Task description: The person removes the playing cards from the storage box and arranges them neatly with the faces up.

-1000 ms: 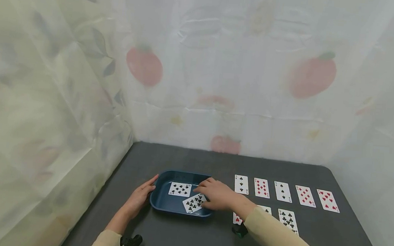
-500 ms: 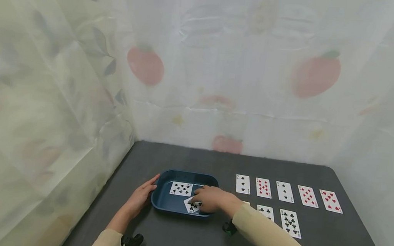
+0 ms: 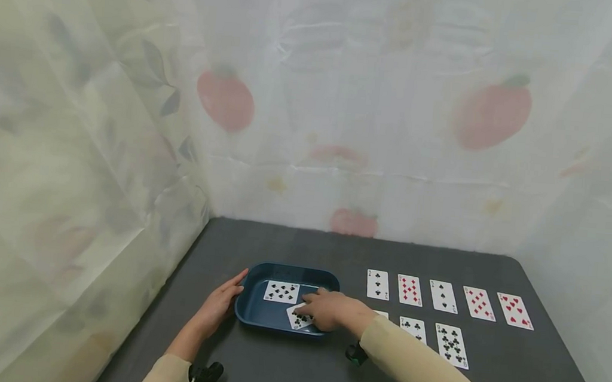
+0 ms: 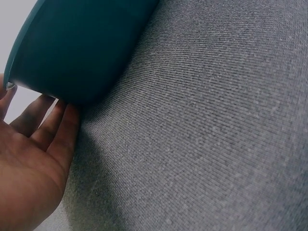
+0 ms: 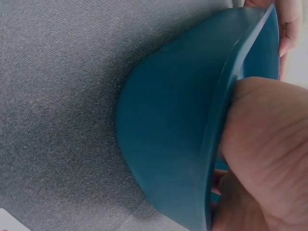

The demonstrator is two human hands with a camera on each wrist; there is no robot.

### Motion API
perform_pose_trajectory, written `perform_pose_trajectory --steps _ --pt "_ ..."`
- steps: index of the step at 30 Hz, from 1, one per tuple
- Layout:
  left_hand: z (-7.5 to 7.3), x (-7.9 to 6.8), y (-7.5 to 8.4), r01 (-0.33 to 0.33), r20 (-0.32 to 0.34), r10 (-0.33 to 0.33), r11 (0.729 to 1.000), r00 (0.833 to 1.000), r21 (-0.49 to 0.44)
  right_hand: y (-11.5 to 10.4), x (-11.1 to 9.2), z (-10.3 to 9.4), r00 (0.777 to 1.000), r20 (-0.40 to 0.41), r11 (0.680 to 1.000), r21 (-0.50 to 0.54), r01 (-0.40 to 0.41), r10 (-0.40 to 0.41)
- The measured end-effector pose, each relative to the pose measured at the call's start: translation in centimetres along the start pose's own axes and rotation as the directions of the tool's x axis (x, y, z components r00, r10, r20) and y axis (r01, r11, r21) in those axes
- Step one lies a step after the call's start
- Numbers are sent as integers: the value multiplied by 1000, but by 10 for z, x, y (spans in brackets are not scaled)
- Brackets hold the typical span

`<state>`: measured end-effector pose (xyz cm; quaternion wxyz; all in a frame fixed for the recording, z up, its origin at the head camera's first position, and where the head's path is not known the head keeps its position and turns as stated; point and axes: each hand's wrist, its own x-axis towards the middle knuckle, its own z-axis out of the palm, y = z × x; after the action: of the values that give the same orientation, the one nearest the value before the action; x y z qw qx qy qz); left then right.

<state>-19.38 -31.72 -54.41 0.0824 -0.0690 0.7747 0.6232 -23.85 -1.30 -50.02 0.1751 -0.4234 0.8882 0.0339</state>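
A blue tray (image 3: 255, 316) sits on the dark grey table. My left hand (image 3: 217, 309) holds its left end; in the left wrist view straight fingers (image 4: 61, 127) lie against the outer wall, the thumb side at the rim. Inside the tray lie two face-up playing cards: an upper spades card (image 3: 282, 292) and a tilted clubs card (image 3: 294, 321) below it. Over the clubs card is my right hand (image 3: 329, 310), its fingers on the card and covering its right part. In the right wrist view the hand reaches over the tray's rim, fingertips mostly hidden; I cannot tell whether they pinch the card.
Right of the tray, several face-up cards form a back row, from a clubs card (image 3: 378, 285) to a hearts card (image 3: 515, 310). A nearer row includes two clubs cards (image 3: 412, 328), partly behind my right sleeve (image 3: 421, 368). A printed curtain (image 3: 294, 202) hangs behind the table.
My right hand has shifted slightly lower and left over the clubs card, covering more of it. The left hand keeps its place on the tray. The last half second shows hardly any motion.
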Motion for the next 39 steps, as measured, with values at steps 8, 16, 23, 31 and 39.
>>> perform_pose_trajectory --steps 8,16,23,31,39 --pt "0 0 -1 7 -6 -7 1000 1000 0 -4 1 -2 999 20 997 -52 -50 51" --pt "1 1 -4 16 -24 -16 1000 1000 11 -8 7 1 998 3 993 -98 -69 69" --pt "1 3 -5 19 -26 -18 1000 1000 15 -16 5 0 997 -25 988 -136 -73 70" --pt "0 3 -3 23 -23 -23 1000 999 19 -17 5 -2 994 72 997 1 -79 78" --pt "-1 4 -2 26 -27 -26 1000 999 15 -15 1 -7 998 30 997 53 -59 57"
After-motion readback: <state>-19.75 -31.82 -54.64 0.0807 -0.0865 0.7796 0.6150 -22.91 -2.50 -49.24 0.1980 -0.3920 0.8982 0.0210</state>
